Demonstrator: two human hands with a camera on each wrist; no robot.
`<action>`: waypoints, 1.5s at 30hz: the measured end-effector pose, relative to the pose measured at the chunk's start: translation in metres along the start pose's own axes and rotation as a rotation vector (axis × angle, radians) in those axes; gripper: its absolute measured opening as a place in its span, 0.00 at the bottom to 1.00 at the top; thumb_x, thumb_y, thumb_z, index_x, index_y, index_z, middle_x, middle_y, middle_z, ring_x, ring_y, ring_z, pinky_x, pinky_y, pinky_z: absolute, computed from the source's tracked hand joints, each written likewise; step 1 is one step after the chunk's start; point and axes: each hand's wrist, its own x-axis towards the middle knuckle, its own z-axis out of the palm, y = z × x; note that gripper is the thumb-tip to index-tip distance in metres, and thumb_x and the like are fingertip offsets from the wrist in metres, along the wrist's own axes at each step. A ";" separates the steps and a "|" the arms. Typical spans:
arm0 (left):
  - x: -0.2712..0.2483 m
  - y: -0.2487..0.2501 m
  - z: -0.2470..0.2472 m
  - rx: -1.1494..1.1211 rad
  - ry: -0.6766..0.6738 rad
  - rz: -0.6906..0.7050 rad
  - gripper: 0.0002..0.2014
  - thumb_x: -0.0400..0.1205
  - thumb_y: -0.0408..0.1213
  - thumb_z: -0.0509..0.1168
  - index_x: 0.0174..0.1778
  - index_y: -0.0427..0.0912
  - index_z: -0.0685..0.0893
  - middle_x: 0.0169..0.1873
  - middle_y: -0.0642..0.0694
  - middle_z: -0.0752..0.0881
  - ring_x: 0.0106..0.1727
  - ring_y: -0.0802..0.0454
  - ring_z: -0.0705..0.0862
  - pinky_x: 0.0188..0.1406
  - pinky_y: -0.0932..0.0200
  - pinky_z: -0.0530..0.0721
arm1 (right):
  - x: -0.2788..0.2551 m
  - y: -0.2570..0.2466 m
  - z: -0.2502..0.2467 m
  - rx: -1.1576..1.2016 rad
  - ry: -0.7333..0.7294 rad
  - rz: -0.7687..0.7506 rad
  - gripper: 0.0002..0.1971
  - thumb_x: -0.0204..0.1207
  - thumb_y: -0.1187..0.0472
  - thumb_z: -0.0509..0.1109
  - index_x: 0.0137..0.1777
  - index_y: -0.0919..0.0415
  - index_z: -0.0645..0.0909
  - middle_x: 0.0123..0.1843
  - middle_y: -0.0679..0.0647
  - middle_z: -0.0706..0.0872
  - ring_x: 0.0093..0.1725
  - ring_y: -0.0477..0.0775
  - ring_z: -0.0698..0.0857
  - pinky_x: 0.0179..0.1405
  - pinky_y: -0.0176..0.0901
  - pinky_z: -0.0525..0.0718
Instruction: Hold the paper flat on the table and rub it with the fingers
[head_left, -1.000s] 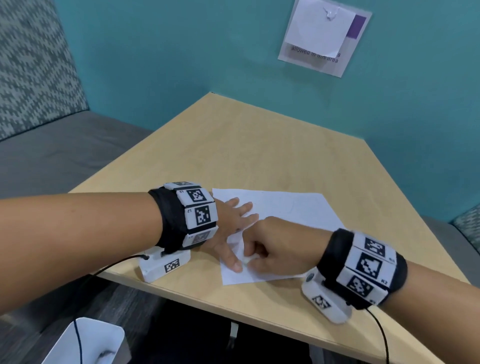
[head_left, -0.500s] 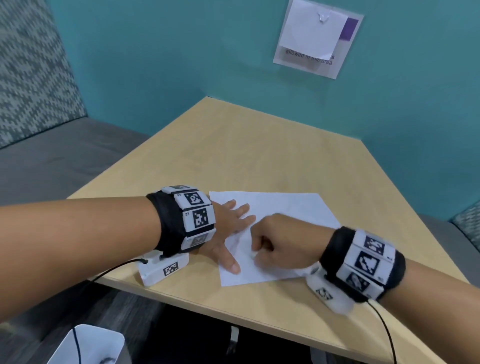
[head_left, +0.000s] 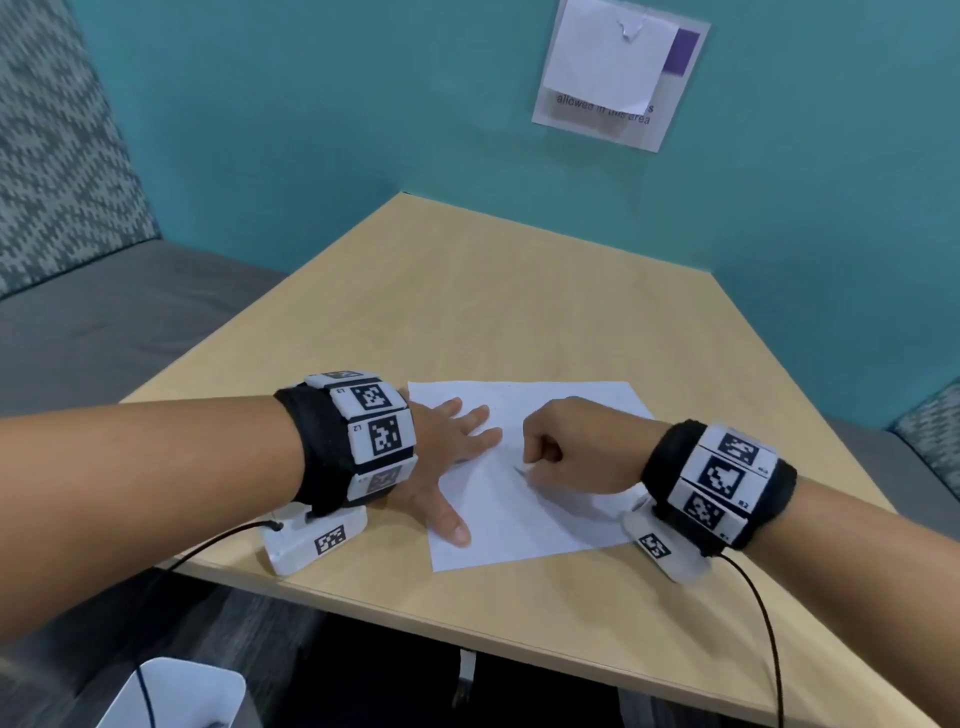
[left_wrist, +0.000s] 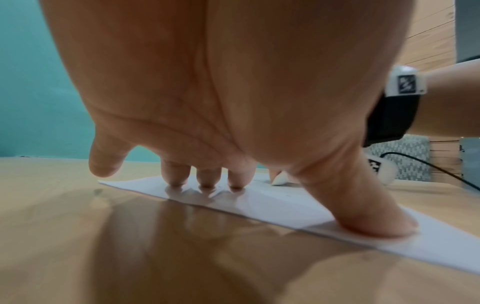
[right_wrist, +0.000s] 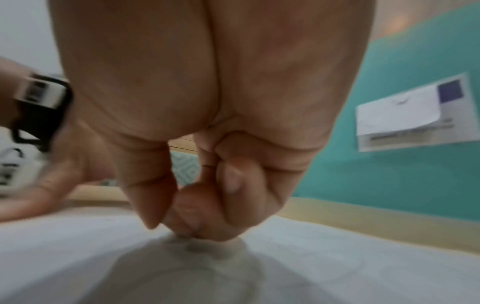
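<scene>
Left hand (head_left: 447, 457) pins white sheet (head_left: 524, 525) — flat; faintly creased.

wall sign (head_left: 621, 78): "allowed in this area", partly covered by a white sheet
left wristband (head_left: 363, 436): "L2"
right wristband (head_left: 722, 478): small labels, too small to read

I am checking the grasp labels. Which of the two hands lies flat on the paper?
The left hand: its fingers are spread straight on the paper. The right hand is curled into a fist.
</scene>
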 end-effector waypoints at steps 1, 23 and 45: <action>-0.001 0.001 0.000 -0.005 0.003 0.002 0.58 0.73 0.74 0.64 0.86 0.57 0.32 0.86 0.54 0.31 0.87 0.49 0.36 0.80 0.23 0.44 | 0.001 0.005 -0.001 0.009 0.015 0.016 0.06 0.74 0.58 0.70 0.46 0.58 0.84 0.36 0.43 0.81 0.39 0.50 0.79 0.39 0.38 0.77; 0.004 0.004 -0.008 0.048 0.000 -0.022 0.59 0.71 0.76 0.63 0.87 0.57 0.35 0.87 0.54 0.34 0.88 0.47 0.36 0.80 0.23 0.43 | 0.004 0.018 0.006 0.037 0.016 0.021 0.03 0.74 0.57 0.71 0.41 0.54 0.80 0.32 0.40 0.77 0.32 0.41 0.75 0.33 0.31 0.69; 0.019 0.019 -0.011 -0.076 0.035 0.157 0.49 0.71 0.71 0.70 0.83 0.73 0.48 0.86 0.52 0.32 0.87 0.42 0.34 0.76 0.19 0.42 | -0.019 -0.011 0.011 0.048 -0.099 -0.121 0.04 0.74 0.61 0.69 0.42 0.62 0.81 0.34 0.52 0.82 0.33 0.48 0.76 0.37 0.45 0.78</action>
